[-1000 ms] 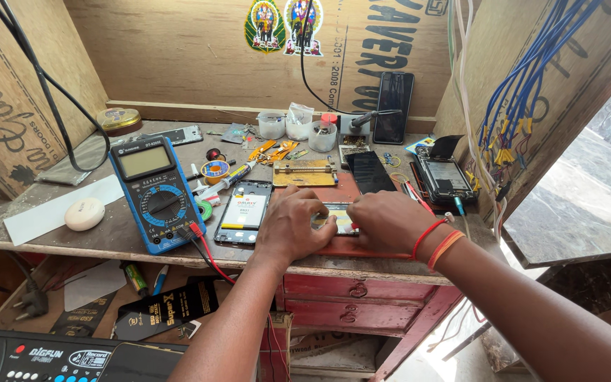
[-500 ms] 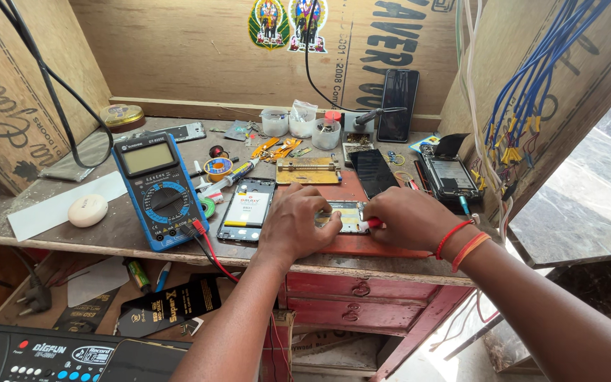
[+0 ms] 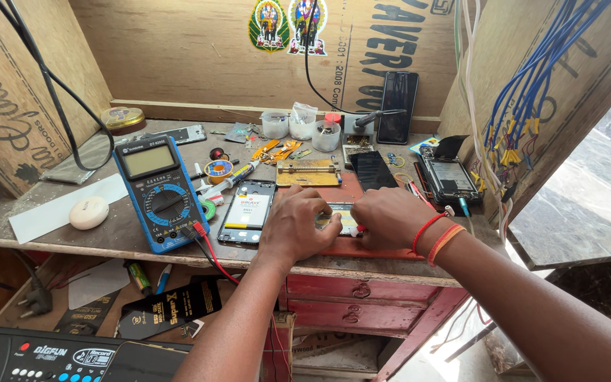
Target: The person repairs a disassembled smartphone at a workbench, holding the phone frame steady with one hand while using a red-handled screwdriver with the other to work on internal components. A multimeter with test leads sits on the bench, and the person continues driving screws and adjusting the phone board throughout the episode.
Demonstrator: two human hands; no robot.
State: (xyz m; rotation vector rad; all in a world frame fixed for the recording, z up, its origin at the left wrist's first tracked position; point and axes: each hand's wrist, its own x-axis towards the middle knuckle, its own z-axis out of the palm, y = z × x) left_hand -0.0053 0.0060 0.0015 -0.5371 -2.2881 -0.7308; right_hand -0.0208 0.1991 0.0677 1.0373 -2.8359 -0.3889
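Far left on the worn tabletop [image 3: 107, 237]: a white oval puck [image 3: 88, 212] on a pale paper strip [image 3: 51, 212]. Next over, a blue multimeter [image 3: 160, 191], flat, red and black leads [image 3: 210, 251] trailing off the front edge. Beside it a small solder spool [image 3: 218, 170], a pen-like tool [image 3: 231, 180] and an opened phone [image 3: 247, 211], back off, inner face up.

Then the left hand [image 3: 298, 226], curled knuckles-up, fingertips pressed down on the left end of a small phone part [image 3: 339, 219], seemingly a little board or screen module, lying flat on a red mat [image 3: 369, 247] near the front edge. Only a sliver visible between the two hands; exact kind hard to tell.

Probably light, thin and stiff, and easily cracked or bent. Probably slick on its face as well. Best taken by the long edges, between fingertips, never across the middle; steady downward pressure at both ends to stop sliding on the mat.

Right of it, the right hand [image 3: 390, 216], orange and red bands [image 3: 436, 237] at the wrist, fingers bent and closed over the part's right end, something small and red at the fingertips; whether pinched or merely touched, not clear.

Behind, a brass-coloured clamp jig [image 3: 309, 172] and a dark phone [image 3: 374, 170] lying flat. Further right, another opened handset [image 3: 447, 177], then blue wires [image 3: 525, 106] hanging along the plywood wall [image 3: 475, 85].
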